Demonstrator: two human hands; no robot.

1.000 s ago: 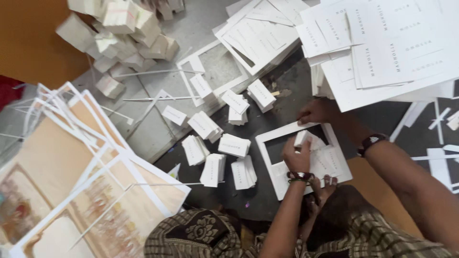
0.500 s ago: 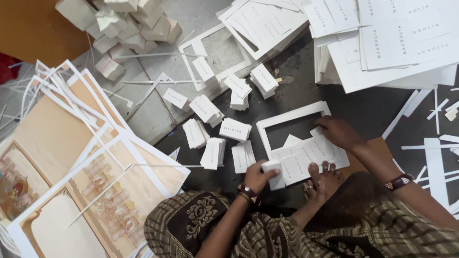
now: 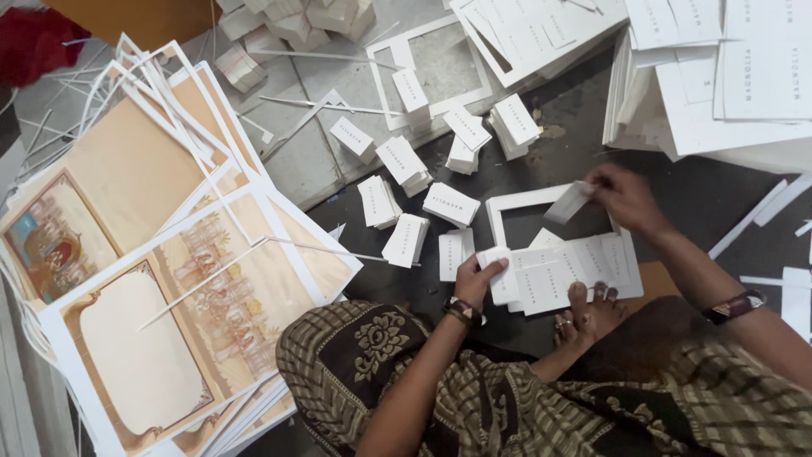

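A white punched sheet (image 3: 506, 206) lies on the dark floor in front of me, with part of its middle cut out. My left hand (image 3: 477, 281) grips a small stack of white cards (image 3: 501, 272) at the sheet's near left corner. My right hand (image 3: 622, 196) is raised over the sheet's far right side and pinches a single white card (image 3: 568, 202). More white cards (image 3: 592, 262) still sit in rows in the sheet's near half. My bare foot (image 3: 585, 309) presses on the sheet's near edge.
Several small card stacks (image 3: 406, 241) lie left of the sheet. A pile of tan ornamental sheets (image 3: 152, 279) with thin white strips fills the left. Piles of white printed sheets (image 3: 727, 76) lie at the far right. A heap of card bundles (image 3: 296, 17) is at the top.
My left hand has stayed at the sheet's near left corner and now holds a thicker stack. My right hand has lifted a card from the sheet.
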